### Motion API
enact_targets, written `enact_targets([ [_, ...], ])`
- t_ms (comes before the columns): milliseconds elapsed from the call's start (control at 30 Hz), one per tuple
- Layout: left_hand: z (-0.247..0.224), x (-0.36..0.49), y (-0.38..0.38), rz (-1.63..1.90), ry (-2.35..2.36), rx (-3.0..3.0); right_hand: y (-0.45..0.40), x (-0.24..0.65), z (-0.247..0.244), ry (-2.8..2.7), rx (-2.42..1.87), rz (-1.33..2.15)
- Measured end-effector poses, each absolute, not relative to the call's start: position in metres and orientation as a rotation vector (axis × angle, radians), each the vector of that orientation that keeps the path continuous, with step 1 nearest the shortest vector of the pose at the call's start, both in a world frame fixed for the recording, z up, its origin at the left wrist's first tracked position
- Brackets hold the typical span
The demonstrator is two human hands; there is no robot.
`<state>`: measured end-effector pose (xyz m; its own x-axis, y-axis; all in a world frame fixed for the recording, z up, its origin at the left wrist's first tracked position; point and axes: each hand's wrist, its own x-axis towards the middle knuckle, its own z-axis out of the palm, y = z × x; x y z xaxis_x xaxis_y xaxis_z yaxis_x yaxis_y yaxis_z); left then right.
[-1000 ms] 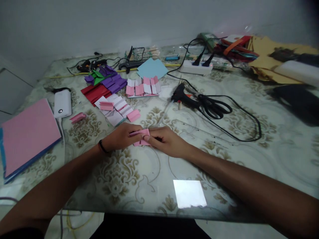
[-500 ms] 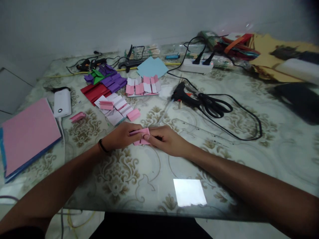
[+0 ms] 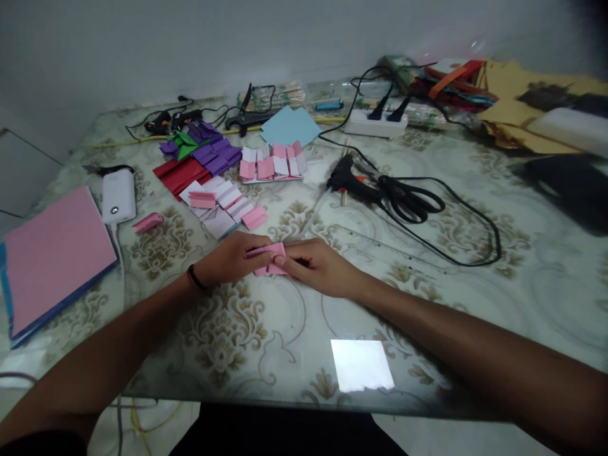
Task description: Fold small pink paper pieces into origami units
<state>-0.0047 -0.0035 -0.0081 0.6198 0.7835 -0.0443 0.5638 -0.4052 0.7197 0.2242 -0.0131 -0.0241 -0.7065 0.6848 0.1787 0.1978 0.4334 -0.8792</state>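
Observation:
Low over the middle of the table, a small folded piece of pink paper is pinched between both hands. My left hand closes on its left side, thumb laid across the top. My right hand closes on the right side, its thumb tip close to the left one. The fingers hide part of the folds. Just beyond my left hand lie folded pink and white papers. A single folded pink piece rests further left.
A black glue gun with a coiled cord lies beyond my right hand. At left are a white power bank and a stack of pink sheets. Behind are purple folded papers, light blue sheets and a power strip.

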Motion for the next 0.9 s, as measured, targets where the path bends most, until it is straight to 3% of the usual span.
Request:
enact_targets([
  [900,-0.0037,-0.0033,-0.0031,0.368,1.045,2.092,-0.0138,0.2254,-0.0231,-2.163,-0.750,1.230],
])
